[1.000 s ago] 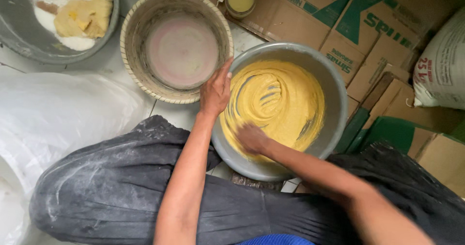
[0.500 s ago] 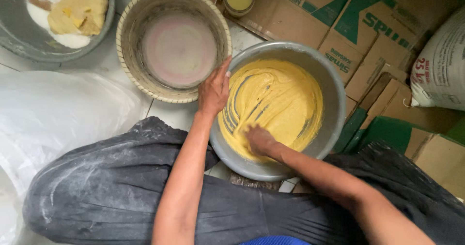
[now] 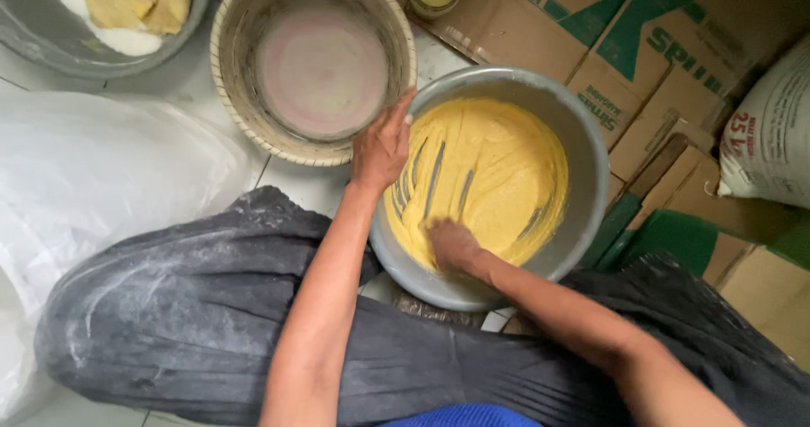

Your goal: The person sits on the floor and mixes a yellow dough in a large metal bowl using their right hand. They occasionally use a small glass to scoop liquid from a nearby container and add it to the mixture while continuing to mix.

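Observation:
A grey metal bowl (image 3: 582,132) sits on the floor between my knees, smeared inside with yellow batter (image 3: 498,165) that shows finger streaks. My left hand (image 3: 381,147) grips the bowl's left rim, thumb outside and fingers over the edge. My right hand (image 3: 449,243) is down in the batter at the bowl's near side, coated yellow, fingers pressed into the mix. Whether it holds anything is hidden by the batter.
A woven basket (image 3: 236,98) with a pinkish round dish inside stands to the left of the bowl. A grey basin (image 3: 51,43) with white powder and yellow lumps is at top left. Cardboard boxes (image 3: 666,47), a white sack (image 3: 768,140) and a plastic sheet (image 3: 93,174) surround me.
My right hand has swept through the batter toward the near rim, leaving fresh streaks. My left hand stays on the rim. The view has shifted slightly.

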